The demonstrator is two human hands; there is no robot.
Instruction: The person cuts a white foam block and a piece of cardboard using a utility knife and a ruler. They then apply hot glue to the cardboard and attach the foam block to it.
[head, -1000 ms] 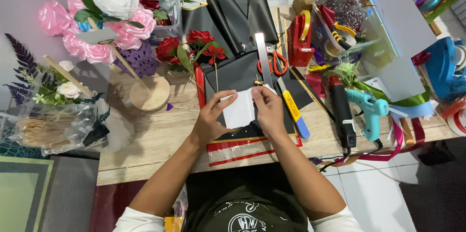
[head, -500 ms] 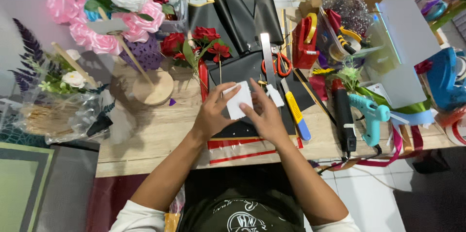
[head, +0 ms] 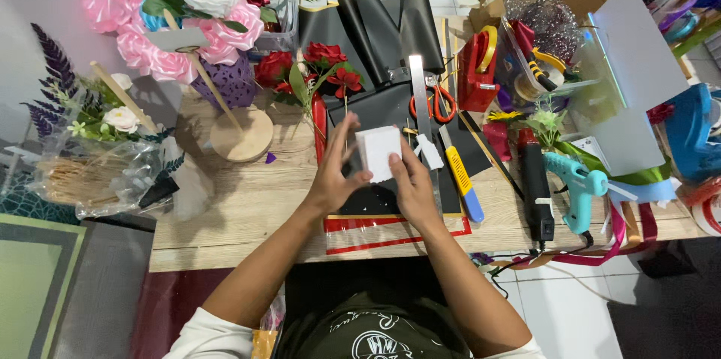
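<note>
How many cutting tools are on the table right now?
2 that I can see: orange-handled scissors beside the metal ruler, and a yellow-and-blue utility knife right of it. Clutter may hide others.

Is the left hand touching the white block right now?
Touching. The head view shows the left hand gripping the white block at its left side, with the right hand on its lower right edge.

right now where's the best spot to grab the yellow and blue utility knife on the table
Probably the yellow handle of the utility knife, pinched across its narrow sides from above. It lies flat on the wooden table, right of the right hand and beside the metal ruler, with its upper side free.
</note>
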